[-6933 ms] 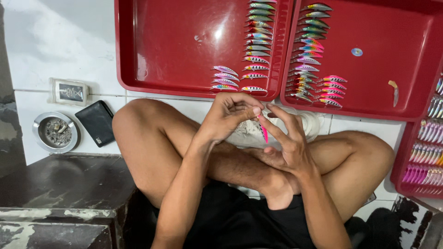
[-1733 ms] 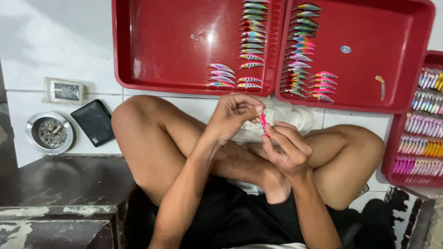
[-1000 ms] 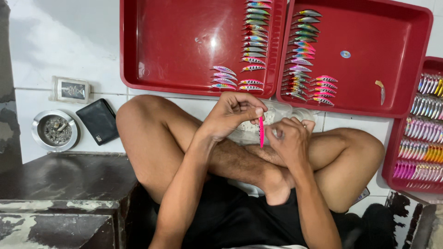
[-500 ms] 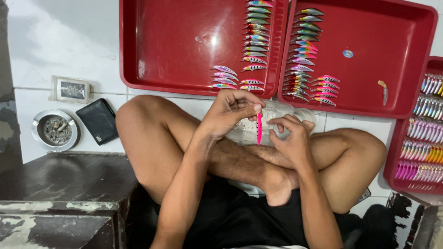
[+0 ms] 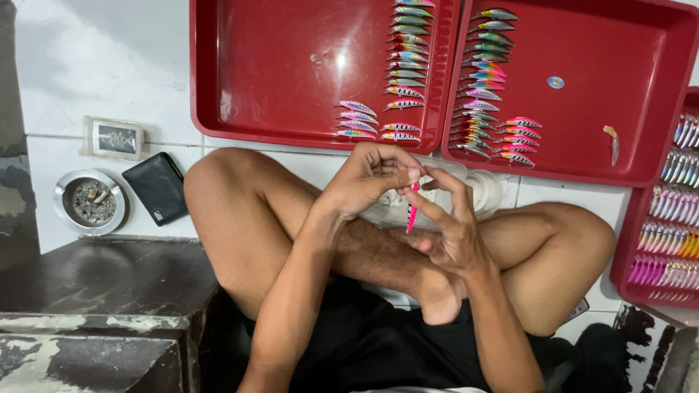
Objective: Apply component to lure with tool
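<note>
I sit cross-legged on the floor. My left hand (image 5: 368,178) pinches the top of a small pink fishing lure (image 5: 412,211), which hangs upright between my hands above my crossed legs. My right hand (image 5: 451,229) touches the same lure with its fingertips from the right side. Just beyond my hands lies a clear plastic container (image 5: 480,191), partly hidden behind them. Two red trays, the left tray (image 5: 291,73) and the right tray (image 5: 619,80), lie ahead with rows of colourful lures (image 5: 408,69) laid out in columns.
A third red tray (image 5: 659,218) full of lures lies at the right edge. On the white tiled floor to the left lie a round metal ashtray (image 5: 89,202), a black wallet (image 5: 156,188) and a small flat box (image 5: 113,138). A dark stone step (image 5: 95,291) fills the lower left.
The pink lure has stayed between my hands while my fingers shifted around it. My right hand's fingers have opened up a little against the lure. The view drifted slightly.
</note>
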